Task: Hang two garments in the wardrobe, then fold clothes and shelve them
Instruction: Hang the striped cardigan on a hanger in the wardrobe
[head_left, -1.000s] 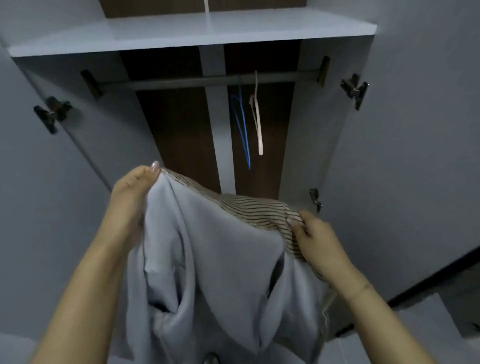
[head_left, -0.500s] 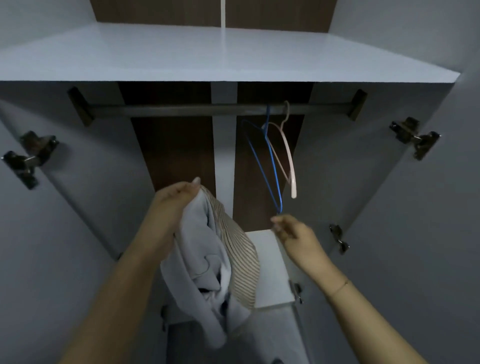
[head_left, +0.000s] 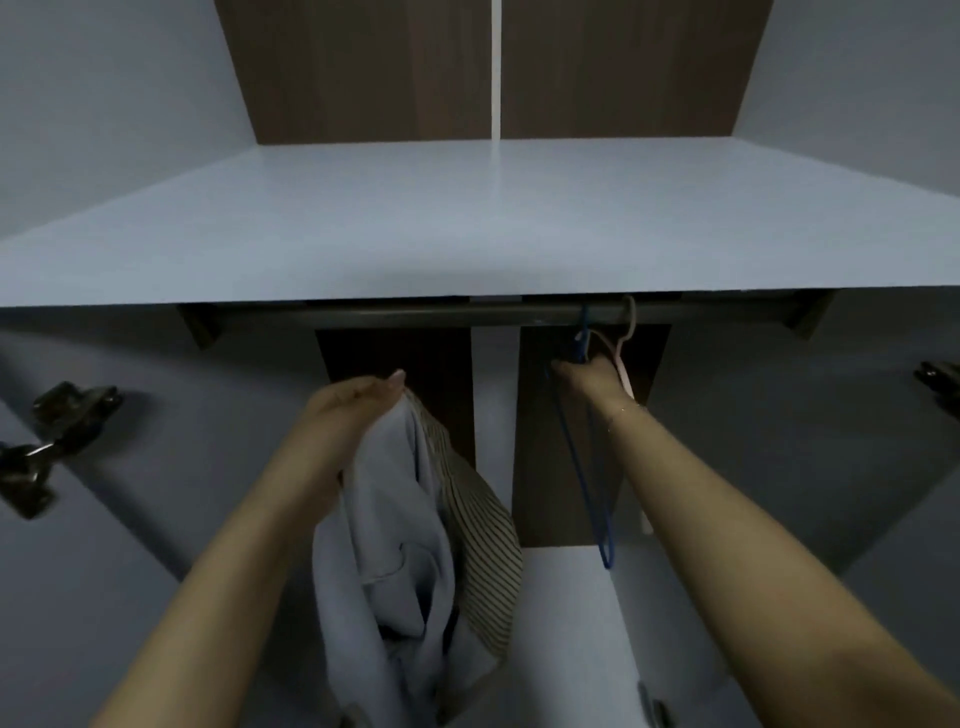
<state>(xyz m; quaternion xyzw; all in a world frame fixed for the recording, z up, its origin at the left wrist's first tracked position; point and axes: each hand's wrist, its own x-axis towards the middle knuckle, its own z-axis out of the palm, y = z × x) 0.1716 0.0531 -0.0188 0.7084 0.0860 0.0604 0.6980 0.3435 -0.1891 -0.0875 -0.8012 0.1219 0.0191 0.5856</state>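
Observation:
My left hand grips the top of a bundle of two garments, a pale grey one and a beige striped one, which hang down in front of the open wardrobe. My right hand is raised just under the hanging rail and holds the neck of the blue wire hanger. A pink hanger hooks on the rail right beside it, partly hidden by my hand.
A wide white shelf juts out above the rail, close to my head. Door hinges stick out at the left and right. A white lower shelf lies below the hangers.
My right hand has let go of the garments and risen from the blue hanger's bottom to its neck by the rail. My view has tilted upward, closer to the shelf.

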